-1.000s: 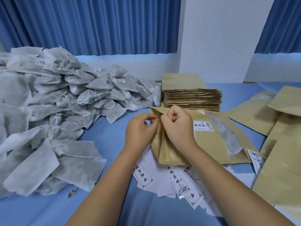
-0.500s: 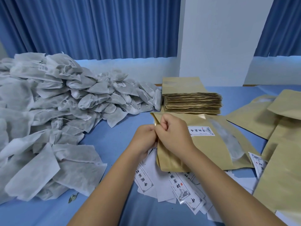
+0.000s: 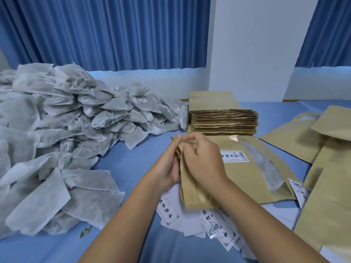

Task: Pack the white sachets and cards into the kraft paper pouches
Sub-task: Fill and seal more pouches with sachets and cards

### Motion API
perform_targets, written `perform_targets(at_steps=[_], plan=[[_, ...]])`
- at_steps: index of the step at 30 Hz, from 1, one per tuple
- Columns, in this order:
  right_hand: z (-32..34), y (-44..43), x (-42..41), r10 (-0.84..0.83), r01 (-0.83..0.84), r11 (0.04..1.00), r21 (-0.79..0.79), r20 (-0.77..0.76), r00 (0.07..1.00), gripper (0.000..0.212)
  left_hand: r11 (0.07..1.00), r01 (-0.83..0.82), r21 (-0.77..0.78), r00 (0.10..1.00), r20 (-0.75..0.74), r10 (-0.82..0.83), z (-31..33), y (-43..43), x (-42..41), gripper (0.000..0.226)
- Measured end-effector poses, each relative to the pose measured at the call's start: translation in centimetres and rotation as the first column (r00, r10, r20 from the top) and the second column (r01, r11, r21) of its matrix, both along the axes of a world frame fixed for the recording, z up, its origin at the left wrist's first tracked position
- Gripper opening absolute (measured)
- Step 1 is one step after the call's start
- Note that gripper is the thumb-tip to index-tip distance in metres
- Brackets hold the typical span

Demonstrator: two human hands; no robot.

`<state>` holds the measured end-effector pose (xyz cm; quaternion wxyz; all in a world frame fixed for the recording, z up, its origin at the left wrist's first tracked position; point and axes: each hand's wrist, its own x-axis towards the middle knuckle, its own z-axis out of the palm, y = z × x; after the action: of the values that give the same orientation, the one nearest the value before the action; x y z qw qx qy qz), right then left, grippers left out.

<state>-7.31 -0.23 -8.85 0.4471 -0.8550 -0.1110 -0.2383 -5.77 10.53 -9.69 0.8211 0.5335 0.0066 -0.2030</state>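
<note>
A kraft pouch [image 3: 237, 179] with a white label and a clear window lies flat at the table's centre, its mouth pointing left and away. My left hand [image 3: 168, 166] is at the mouth's left corner, long fingers pinching the paper edge. Just to the right, my right hand [image 3: 202, 160] rests on the pouch with its fingers curled, pinching the mouth's upper lip. White printed cards [image 3: 169, 211] are scattered under and in front of the pouch. A big heap of white sachets [image 3: 57, 130] fills the left of the table.
A neat stack of empty kraft pouches [image 3: 224, 120] stands just behind the pouch in hand. More kraft pouches [image 3: 326, 168] lie overlapping at the right. The table has a blue cloth [image 3: 123, 162]; a blue curtain and a white pillar rise behind it.
Both hands have slid slightly left along the pouch mouth. The left hand's fingers went from a tight fist to a long, straighter pinch. The view tilted down a little.
</note>
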Motion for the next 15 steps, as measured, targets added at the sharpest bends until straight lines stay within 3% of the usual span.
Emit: perform_targets(at_steps=[3,5,9,12,15], plan=[[-0.1,0.3,-0.2,-0.023,0.020,0.998,0.062,0.047,0.999,0.015,0.985,0.007,0.173,0.999,0.046,-0.015,0.0,-0.2,0.1,0.027],[-0.1,0.4,-0.4,-0.016,0.015,0.999,0.038,0.026,1.000,0.015,0.975,0.020,0.221,0.994,0.100,-0.043,0.1,-0.4,0.0,0.028],[-0.1,0.5,-0.6,-0.026,0.026,1.000,0.001,0.057,0.998,0.017,0.987,0.066,0.145,0.981,0.172,-0.091,0.4,-0.9,-0.5,0.049],[0.0,0.5,-0.8,-0.021,0.021,1.000,0.003,0.174,0.985,0.018,0.989,-0.062,0.134,0.955,0.296,0.020,0.5,-1.3,-0.6,0.047],[0.2,0.5,-1.3,0.023,-0.011,0.999,-0.035,0.342,0.939,0.025,0.980,-0.200,0.021,0.921,0.344,0.180,0.8,-1.2,-0.7,0.044]])
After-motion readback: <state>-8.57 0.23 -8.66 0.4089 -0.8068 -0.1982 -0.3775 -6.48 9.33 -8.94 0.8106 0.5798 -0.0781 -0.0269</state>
